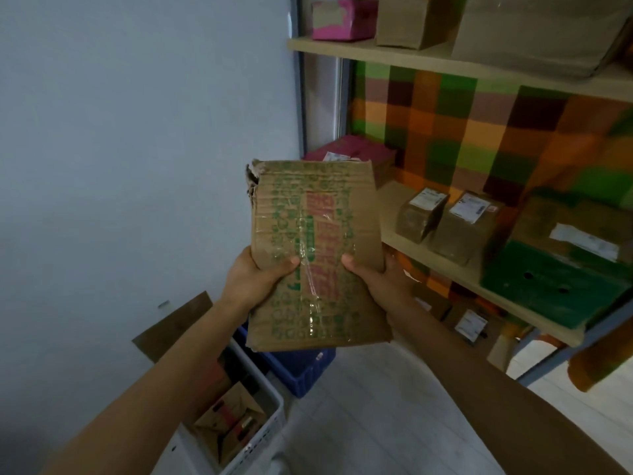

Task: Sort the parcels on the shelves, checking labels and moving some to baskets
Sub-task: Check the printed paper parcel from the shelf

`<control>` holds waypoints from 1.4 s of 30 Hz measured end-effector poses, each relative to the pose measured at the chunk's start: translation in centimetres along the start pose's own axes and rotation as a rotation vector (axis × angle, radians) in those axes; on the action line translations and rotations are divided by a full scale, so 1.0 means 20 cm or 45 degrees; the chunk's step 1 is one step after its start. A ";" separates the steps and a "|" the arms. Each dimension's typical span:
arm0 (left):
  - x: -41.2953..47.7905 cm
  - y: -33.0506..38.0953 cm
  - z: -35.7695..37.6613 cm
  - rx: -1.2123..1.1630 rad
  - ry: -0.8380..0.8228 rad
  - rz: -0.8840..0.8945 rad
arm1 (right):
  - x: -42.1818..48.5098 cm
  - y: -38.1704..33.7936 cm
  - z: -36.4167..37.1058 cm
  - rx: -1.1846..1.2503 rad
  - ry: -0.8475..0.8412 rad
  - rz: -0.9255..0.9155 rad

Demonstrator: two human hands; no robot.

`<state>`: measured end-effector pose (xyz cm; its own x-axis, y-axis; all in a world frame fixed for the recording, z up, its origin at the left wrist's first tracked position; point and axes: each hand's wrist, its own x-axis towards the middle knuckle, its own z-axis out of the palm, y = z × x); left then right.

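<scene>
The left grip and the right grip, both bare hands, hold one flat cardboard parcel between them in the air, in front of the person. Each grip is closed around a side edge of the parcel, near its lower half. The thumbs lie on the front face and the other fingers are hidden behind it. The parcel stands almost upright, its face turned to the camera. It has green and red print, too blurred to read, and clear tape runs down the middle. Its top left corner is torn.

The parcel is just left of the middle shelf and does not touch it. Below it, on the floor, a blue basket stands beside a white basket, which contains brown cardboard packets.

On the middle shelf there is a pink parcel at the back, then two small brown boxes with white labels, side by side, and a green box at the right. The upper shelf carries a pink box and brown cartons. A checked cloth in green, orange and brown hangs behind the shelves. A pale wall fills the left side.
</scene>
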<state>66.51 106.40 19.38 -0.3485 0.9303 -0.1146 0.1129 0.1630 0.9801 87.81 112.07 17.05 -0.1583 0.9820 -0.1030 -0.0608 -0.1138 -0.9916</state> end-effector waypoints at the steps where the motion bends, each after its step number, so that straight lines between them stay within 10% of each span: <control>1: 0.07 -0.01 -0.05 -0.021 0.007 -0.017 | 0.06 0.01 0.06 -0.011 -0.002 -0.017; 14: 0.63 -0.13 -0.59 -0.383 -0.139 -0.145 | 0.55 -0.04 0.45 -0.172 0.184 0.027; 20: 0.79 -0.20 -0.76 -0.441 -0.369 -0.182 | 0.75 -0.05 0.44 0.017 -0.310 0.284; 26: 0.86 -0.18 -0.72 -0.023 0.047 -0.046 | 0.87 -0.02 0.51 -0.112 -0.135 0.179; 32: 0.81 -0.14 -0.48 -0.093 -0.163 -0.147 | 0.95 0.12 0.58 -0.326 -0.098 0.125; 42: 0.75 -0.20 -0.23 0.128 0.131 -0.089 | 1.06 0.11 0.35 -0.333 -0.391 0.232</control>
<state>56.64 118.13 14.42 -0.4519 0.8776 -0.1598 0.1760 0.2633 0.9485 77.50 131.56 13.25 -0.4314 0.8544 -0.2896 0.2408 -0.2003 -0.9497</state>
